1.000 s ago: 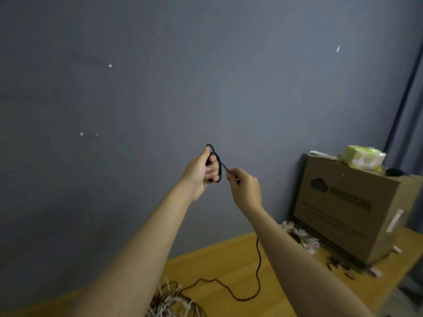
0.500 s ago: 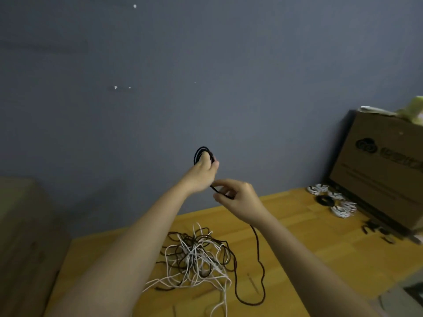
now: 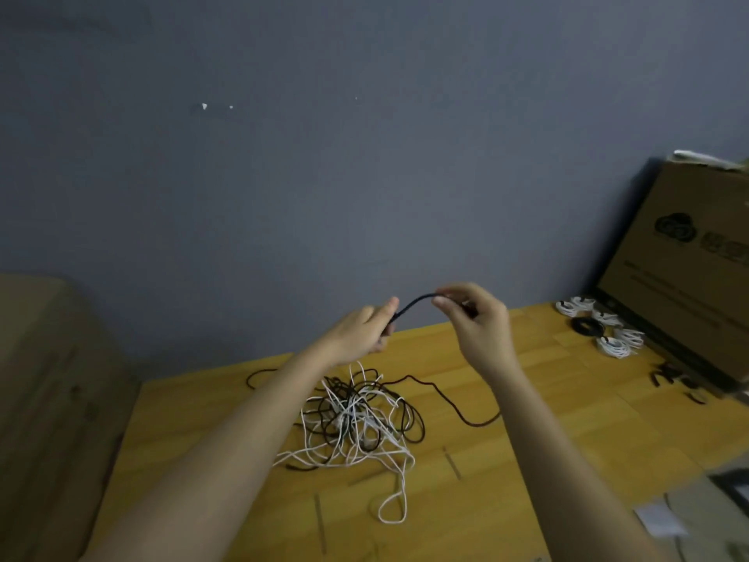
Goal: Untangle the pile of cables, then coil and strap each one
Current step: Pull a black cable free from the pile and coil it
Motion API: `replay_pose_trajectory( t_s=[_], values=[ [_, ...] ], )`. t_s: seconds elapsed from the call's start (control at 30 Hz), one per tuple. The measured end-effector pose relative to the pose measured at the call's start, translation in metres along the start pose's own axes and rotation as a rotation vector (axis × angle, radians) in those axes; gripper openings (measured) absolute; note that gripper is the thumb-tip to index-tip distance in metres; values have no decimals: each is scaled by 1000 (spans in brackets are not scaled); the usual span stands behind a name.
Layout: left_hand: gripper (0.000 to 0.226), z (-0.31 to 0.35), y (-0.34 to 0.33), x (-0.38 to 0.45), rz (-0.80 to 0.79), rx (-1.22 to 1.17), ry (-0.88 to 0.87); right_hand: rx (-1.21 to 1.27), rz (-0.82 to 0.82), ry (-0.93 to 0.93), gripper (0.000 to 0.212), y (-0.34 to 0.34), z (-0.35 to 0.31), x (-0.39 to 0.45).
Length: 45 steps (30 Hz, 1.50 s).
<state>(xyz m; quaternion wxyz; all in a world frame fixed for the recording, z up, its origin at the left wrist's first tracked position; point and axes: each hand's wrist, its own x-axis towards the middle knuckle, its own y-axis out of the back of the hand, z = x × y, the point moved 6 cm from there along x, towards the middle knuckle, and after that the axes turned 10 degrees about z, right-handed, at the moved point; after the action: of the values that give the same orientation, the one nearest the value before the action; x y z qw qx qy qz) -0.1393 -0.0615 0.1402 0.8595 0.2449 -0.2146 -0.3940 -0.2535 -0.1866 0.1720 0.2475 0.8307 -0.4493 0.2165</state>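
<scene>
Both hands are raised above a wooden table. My left hand grips part of a black cable, and my right hand pinches the same cable a short way along, so a short arc spans between them. The cable's loose length trails down onto the table behind my right forearm. Under the hands lies a tangled pile of black and white cables.
Several coiled white and black cables lie at the far right beside a cardboard box. Small black straps lie in front of that box. Another brown box stands at the left edge. A grey wall is behind.
The view has tilted downward, showing more of the table and pile. My hands have dropped lower. My right hand has moved up and right, stretching a short arc of cable from the left hand.
</scene>
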Motion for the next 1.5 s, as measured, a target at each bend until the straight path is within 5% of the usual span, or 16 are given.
replay_pose_trajectory(
  t_s=[0.27,0.47,0.67,0.87,1.1,1.2,1.3,1.4,1.5],
  values=[
    [53,-11,-25,-33,-122,-782,245,350,-348,-616,29,-54,45,-64],
    [53,-47,-42,-55,-49,-827,423,601,-438,-814,46,-76,60,-133],
    [49,-71,-73,-72,-50,-699,472,334,-262,-855,37,-60,78,-174],
    [57,-72,-102,-86,-188,-834,515,255,-55,-861,54,-43,85,-192],
    [43,-62,-94,-63,-23,-1129,521,69,-161,-792,33,-41,109,-229],
    [31,-54,-96,-52,23,-800,375,-104,-366,-687,19,-50,114,-237],
    [28,-51,-111,-46,-50,-248,201,-369,-617,-295,27,-46,105,-224],
    [27,-50,-132,-39,-75,100,65,-541,-687,54,31,-20,97,-202],
    [27,-46,-163,-36,-104,344,22,-546,-662,155,15,15,100,-173]
  ],
)
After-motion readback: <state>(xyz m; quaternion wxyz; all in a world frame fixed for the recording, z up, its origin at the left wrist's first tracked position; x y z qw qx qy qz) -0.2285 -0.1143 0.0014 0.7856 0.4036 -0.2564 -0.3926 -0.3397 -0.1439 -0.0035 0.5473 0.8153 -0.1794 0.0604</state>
